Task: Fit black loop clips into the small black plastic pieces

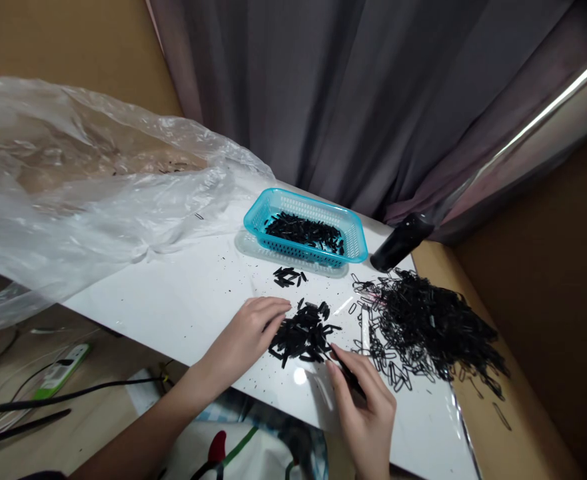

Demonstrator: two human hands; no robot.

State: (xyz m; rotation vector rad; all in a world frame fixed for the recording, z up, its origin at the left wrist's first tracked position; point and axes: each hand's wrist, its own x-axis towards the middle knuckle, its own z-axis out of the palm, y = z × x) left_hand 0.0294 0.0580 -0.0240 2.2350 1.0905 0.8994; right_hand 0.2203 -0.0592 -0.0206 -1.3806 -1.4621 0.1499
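On the white table (173,313) lies a pile of small black pieces (303,333) between my hands. My left hand (258,327) rests at the pile's left edge, fingers bent and close together; whether anything is between the fingertips is hidden. A thin black tool (347,377) is pinched in my right hand (366,400), its tip at the pile's right side. Behind the pile is a smaller group of black pieces (289,277). Farther back stands a blue basket (356,233) holding many black pieces (306,230).
A large heap of black wire-like loops (438,327) spreads over the table's right edge. Behind it lies a black cylinder (403,241). Clear plastic sheeting (173,207) covers the back left. A green and white power strip (62,370) and cables are below left.
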